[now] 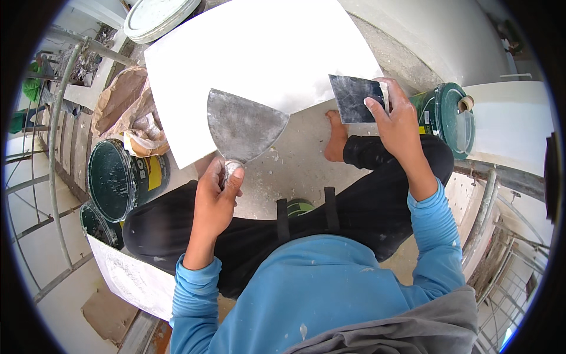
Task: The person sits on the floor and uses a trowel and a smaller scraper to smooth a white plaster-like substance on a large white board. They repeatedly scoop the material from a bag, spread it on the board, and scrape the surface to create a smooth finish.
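Observation:
My left hand (217,192) is wrapped round the handle of a wide putty knife (244,125). Its broad fan-shaped metal blade, smeared grey, points away from me over the near edge of a white board (230,44). In my right hand (396,121) is a flat dark scraper (352,101) with whitish smears, gripped between thumb and fingers at its right end. The scraper's left part reaches over the board's right near corner. Both blades are apart from each other. Whether either one touches the board I cannot tell.
Dark green buckets (112,177) stand at the left, beside crumpled brown paper (132,109). Another green bucket (454,121) lies to the right. A white lidded bucket (159,17) is at the far left. Metal scaffold bars (59,130) run along the left side. My bare foot (336,137) rests ahead.

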